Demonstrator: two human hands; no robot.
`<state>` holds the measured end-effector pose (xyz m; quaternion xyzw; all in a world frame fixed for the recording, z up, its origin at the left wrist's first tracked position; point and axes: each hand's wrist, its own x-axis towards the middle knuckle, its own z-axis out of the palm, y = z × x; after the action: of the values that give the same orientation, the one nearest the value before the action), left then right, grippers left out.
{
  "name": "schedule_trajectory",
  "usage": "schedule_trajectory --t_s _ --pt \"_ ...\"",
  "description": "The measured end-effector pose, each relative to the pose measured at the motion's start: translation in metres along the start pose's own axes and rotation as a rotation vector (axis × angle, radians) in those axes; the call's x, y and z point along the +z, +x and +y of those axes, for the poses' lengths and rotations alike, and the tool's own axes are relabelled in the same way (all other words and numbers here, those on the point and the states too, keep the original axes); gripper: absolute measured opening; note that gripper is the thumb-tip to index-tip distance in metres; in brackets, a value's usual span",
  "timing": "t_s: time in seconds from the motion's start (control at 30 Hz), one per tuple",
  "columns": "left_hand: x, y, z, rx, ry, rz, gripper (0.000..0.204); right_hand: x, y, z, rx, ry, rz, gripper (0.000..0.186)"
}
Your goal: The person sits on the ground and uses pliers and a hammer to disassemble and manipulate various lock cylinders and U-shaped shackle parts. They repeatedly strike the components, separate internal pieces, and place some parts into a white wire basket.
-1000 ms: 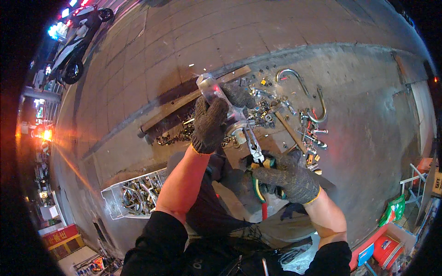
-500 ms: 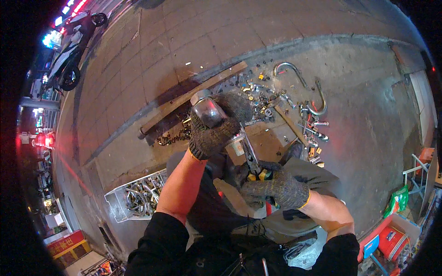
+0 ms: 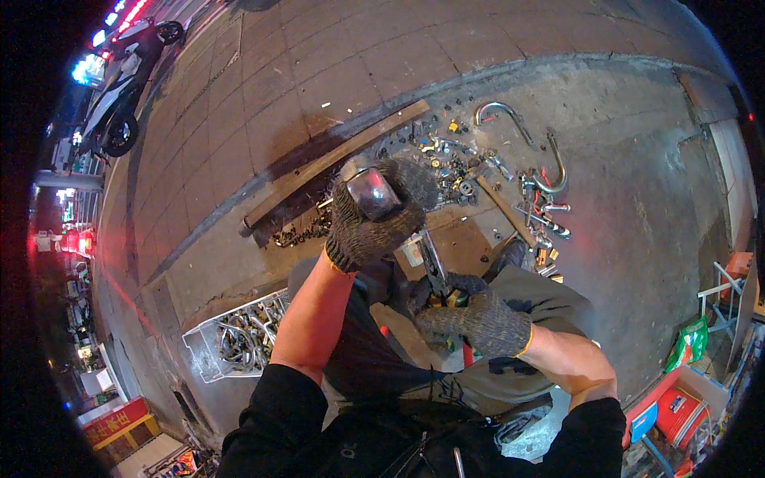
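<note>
My left hand (image 3: 368, 231), in a dark knit glove, is wrapped around a shiny metal tap piece (image 3: 373, 193), and its square, bright end pokes up out of the fist. My right hand (image 3: 486, 323), gloved too, is closed around the handles of the pliers (image 3: 435, 267). The tap piece is up in front of me, over my lap. The pliers point up to the underside of the left glove. I can't tell from here if their tips bite the metal, because the glove hides that spot. To do this well, I think I should hold the tap piece very tight, since smooth metal could slip in wool. I should keep my left fingers away from the pliers' tips, and squeeze slowly and straight. A wooden-handled hammer (image 3: 506, 213) and a pile of small metal parts (image 3: 460, 179) lie on the ground ahead, and a plastic bin (image 3: 195, 350) of metal parts sits to my left.
</note>
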<state>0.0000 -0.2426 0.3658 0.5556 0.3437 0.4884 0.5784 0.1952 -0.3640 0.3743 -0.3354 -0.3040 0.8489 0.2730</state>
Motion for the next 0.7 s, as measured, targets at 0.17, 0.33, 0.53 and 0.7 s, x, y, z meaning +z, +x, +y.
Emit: schedule_trajectory --t_s 0.17,0.33,0.53,0.7 --pt "-0.001 0.005 0.001 0.080 0.075 -0.076 0.034 0.000 0.001 0.003 -0.040 -0.138 0.074 0.026" --pt "0.007 0.001 0.007 -0.023 -0.116 -0.075 0.034 -0.002 0.001 -0.002 0.015 -0.252 0.077 0.027" --pt "0.001 0.005 0.007 -0.129 -0.032 -0.088 0.037 0.000 0.001 -0.008 0.026 -0.251 0.076 0.029" --pt "0.000 0.007 0.006 -0.059 0.129 -0.097 0.031 0.000 0.003 -0.006 -0.003 -0.259 0.088 0.031"
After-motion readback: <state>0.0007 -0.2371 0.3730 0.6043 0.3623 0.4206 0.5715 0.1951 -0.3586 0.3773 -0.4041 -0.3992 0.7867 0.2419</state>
